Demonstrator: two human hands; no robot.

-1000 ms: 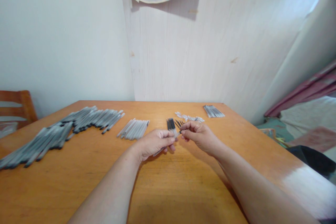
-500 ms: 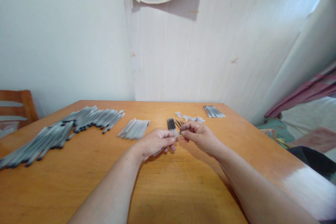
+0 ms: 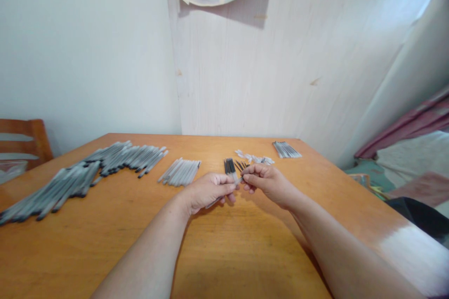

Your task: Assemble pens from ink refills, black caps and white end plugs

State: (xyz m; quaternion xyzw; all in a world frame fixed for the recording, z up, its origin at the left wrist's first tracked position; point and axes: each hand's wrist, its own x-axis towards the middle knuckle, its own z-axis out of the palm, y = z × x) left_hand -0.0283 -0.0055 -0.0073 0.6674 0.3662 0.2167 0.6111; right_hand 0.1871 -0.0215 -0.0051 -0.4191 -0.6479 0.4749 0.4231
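My left hand is closed round a slim, translucent grey pen, whose rear end shows below the palm. At the pen's front end, the thumb and forefinger of my right hand pinch the tip; whether a separate small part sits there is hidden by the fingers. Just beyond my hands lies a row of black-ended pens, with several thin dark pointed pieces beside it. Small whitish clear pieces are scattered behind my right hand. A row of pale tubes lies left of my left hand.
A large pile of grey tubes with black ends spreads over the table's left side. Another neat bundle of pens lies at the back right. The wooden table meets the wall; a chair stands at left, a black container at right.
The view has shifted very slightly. Both hands keep nearly the same place and grip on the pen, with little visible movement.
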